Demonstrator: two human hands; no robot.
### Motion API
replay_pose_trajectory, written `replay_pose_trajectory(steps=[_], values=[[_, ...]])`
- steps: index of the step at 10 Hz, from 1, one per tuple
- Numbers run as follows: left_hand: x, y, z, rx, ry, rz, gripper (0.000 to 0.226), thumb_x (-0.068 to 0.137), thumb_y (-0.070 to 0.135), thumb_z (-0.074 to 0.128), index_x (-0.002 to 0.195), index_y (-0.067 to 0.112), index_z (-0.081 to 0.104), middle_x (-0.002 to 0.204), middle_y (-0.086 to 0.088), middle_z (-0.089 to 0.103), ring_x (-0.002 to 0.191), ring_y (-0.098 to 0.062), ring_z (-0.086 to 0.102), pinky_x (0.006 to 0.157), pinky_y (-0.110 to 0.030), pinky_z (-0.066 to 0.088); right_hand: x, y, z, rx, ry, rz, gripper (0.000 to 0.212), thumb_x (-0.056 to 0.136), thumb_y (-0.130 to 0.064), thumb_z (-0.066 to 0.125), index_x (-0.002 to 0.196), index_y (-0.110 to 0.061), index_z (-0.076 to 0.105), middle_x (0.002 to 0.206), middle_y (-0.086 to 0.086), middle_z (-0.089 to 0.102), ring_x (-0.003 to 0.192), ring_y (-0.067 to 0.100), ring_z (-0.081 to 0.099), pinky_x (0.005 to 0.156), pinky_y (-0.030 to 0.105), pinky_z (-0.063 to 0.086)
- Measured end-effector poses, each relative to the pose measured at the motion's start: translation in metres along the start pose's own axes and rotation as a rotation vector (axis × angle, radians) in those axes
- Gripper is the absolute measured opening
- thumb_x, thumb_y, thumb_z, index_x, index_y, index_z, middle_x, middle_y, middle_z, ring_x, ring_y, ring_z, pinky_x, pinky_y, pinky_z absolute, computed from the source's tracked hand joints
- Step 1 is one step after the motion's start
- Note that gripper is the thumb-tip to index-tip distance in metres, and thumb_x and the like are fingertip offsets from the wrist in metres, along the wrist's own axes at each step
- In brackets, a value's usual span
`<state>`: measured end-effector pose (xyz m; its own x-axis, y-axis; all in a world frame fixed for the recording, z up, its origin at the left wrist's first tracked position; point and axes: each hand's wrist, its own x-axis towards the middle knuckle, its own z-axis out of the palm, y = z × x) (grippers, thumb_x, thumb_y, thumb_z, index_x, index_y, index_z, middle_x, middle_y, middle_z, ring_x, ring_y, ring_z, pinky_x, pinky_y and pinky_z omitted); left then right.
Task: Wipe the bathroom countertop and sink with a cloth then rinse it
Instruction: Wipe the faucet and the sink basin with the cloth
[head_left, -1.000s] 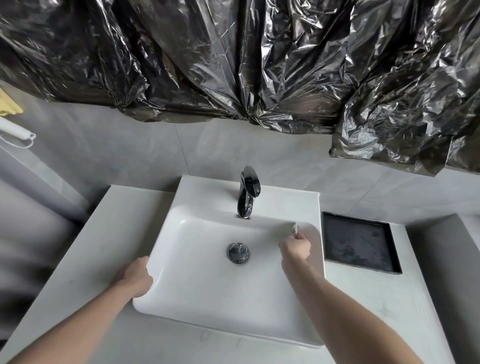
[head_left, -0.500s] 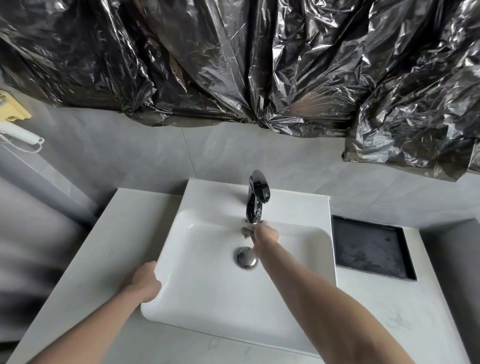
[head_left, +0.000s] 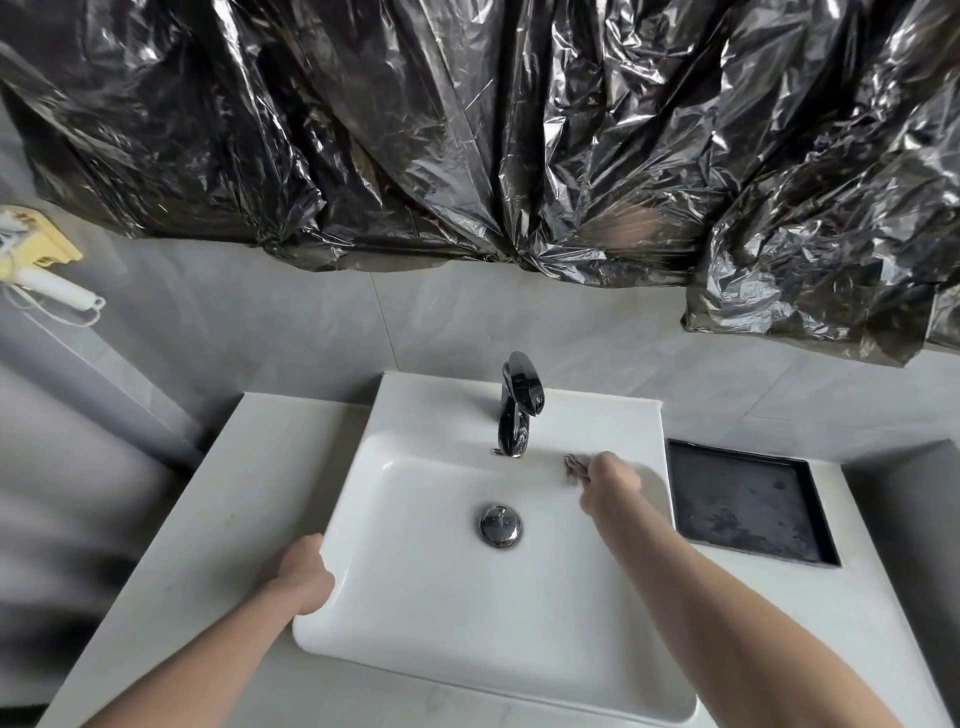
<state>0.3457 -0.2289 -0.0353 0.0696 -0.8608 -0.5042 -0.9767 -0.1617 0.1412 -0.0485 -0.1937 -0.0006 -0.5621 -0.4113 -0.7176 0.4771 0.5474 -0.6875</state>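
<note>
Your left hand (head_left: 304, 582) grips the sink (head_left: 447, 613) rim as your right hand (head_left: 608, 486) pinches the bunched cloth (head_left: 574, 467) against the basin's back wall beside the faucet (head_left: 517, 410); so small a wad risks skipped patches or bumping the handle.

Soft daylight, blurred left edge, wide-angle bowing
</note>
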Motion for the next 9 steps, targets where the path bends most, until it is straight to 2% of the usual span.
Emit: replay_pose_trajectory(steps=[1, 2, 3, 4, 5, 6, 7, 8, 9], values=[[-0.002, 0.001, 0.0, 0.02, 0.022, 0.01, 0.022, 0.078, 0.008, 0.048, 0.093, 0.019, 0.059, 0.098, 0.002, 0.07, 0.086, -0.026, 0.062, 0.068, -0.026, 0.043, 0.041, 0.015, 0.046, 0.162, -0.12, 0.033, 0.018, 0.094, 0.005, 0.043, 0.09, -0.006, 0.057, 0.104, 0.017, 0.06, 0.079, 0.026, 0.062, 0.089, 0.039, 0.06], [-0.004, 0.002, -0.001, 0.03, 0.02, 0.0, 0.012, 0.078, 0.01, 0.047, 0.081, 0.02, 0.05, 0.094, 0.002, 0.068, 0.084, -0.026, 0.059, 0.067, -0.026, 0.042, 0.036, 0.009, 0.059, 0.183, -0.2, 0.072, 0.036, 0.088, 0.013, 0.035, 0.112, 0.015, 0.061, 0.112, 0.029, 0.069, 0.085, 0.033, 0.068, 0.093, 0.041, 0.06], [-0.001, -0.003, 0.0, -0.014, 0.007, -0.005, 0.008, 0.073, 0.017, 0.044, 0.076, 0.023, 0.047, 0.089, 0.005, 0.066, 0.083, -0.025, 0.062, 0.066, -0.027, 0.044, 0.02, 0.002, 0.047, 0.174, -0.219, 0.088, 0.028, 0.092, 0.017, 0.034, 0.097, 0.014, 0.061, 0.1, 0.033, 0.069, 0.087, 0.042, 0.071, 0.074, 0.041, 0.062], [0.0, -0.005, 0.0, -0.022, 0.002, -0.002, 0.008, 0.074, 0.018, 0.045, 0.077, 0.024, 0.049, 0.091, 0.006, 0.067, 0.084, -0.024, 0.063, 0.067, -0.027, 0.047, 0.018, -0.01, 0.021, 0.151, -0.208, -0.031, 0.026, 0.103, 0.002, 0.041, 0.088, 0.006, 0.062, 0.079, 0.027, 0.072, 0.072, 0.04, 0.073, 0.054, 0.033, 0.061], [0.002, -0.006, 0.002, -0.015, 0.011, -0.004, 0.01, 0.073, 0.019, 0.045, 0.08, 0.024, 0.051, 0.092, 0.006, 0.067, 0.085, -0.024, 0.064, 0.072, -0.028, 0.051, 0.015, -0.035, -0.004, 0.031, -0.109, -0.298, 0.035, 0.107, -0.008, 0.042, 0.076, -0.006, 0.059, 0.065, 0.017, 0.066, 0.046, 0.024, 0.066, 0.047, 0.028, 0.055], [0.004, -0.007, 0.004, -0.009, 0.024, -0.008, 0.011, 0.073, 0.019, 0.046, 0.081, 0.023, 0.052, 0.09, 0.007, 0.067, 0.083, -0.023, 0.064, 0.07, -0.028, 0.051, 0.033, -0.042, -0.031, -0.475, 0.124, -0.634, 0.025, 0.097, -0.001, 0.043, 0.093, -0.011, 0.066, 0.086, 0.013, 0.066, 0.076, 0.032, 0.069, 0.066, 0.031, 0.047], [0.008, -0.01, 0.008, -0.004, 0.035, -0.009, 0.022, 0.07, 0.02, 0.044, 0.087, 0.025, 0.056, 0.089, 0.01, 0.068, 0.084, -0.022, 0.065, 0.074, -0.029, 0.055, 0.055, -0.029, -0.037, -0.808, 0.062, -0.819, 0.035, 0.086, 0.006, 0.04, 0.107, -0.008, 0.065, 0.106, 0.011, 0.06, 0.104, 0.041, 0.057, 0.076, 0.027, 0.035], [0.01, -0.011, 0.008, -0.009, 0.028, -0.01, 0.018, 0.069, 0.017, 0.043, 0.082, 0.023, 0.054, 0.084, 0.01, 0.066, 0.082, -0.023, 0.064, 0.073, -0.03, 0.055, 0.078, -0.009, -0.021, -1.114, -0.002, -0.88, 0.056, 0.081, -0.003, 0.037, 0.132, -0.01, 0.059, 0.142, 0.007, 0.049, 0.139, 0.045, 0.034, 0.115, 0.045, 0.034], [0.01, -0.01, 0.008, -0.008, 0.026, -0.006, 0.015, 0.07, 0.014, 0.042, 0.079, 0.022, 0.051, 0.082, 0.009, 0.064, 0.082, -0.023, 0.063, 0.07, -0.029, 0.052, 0.077, -0.002, 0.005, -1.308, -0.004, -0.822, 0.076, 0.087, -0.002, 0.044, 0.16, -0.02, 0.029, 0.17, -0.001, 0.017, 0.157, 0.039, -0.002, 0.127, 0.054, 0.01]])
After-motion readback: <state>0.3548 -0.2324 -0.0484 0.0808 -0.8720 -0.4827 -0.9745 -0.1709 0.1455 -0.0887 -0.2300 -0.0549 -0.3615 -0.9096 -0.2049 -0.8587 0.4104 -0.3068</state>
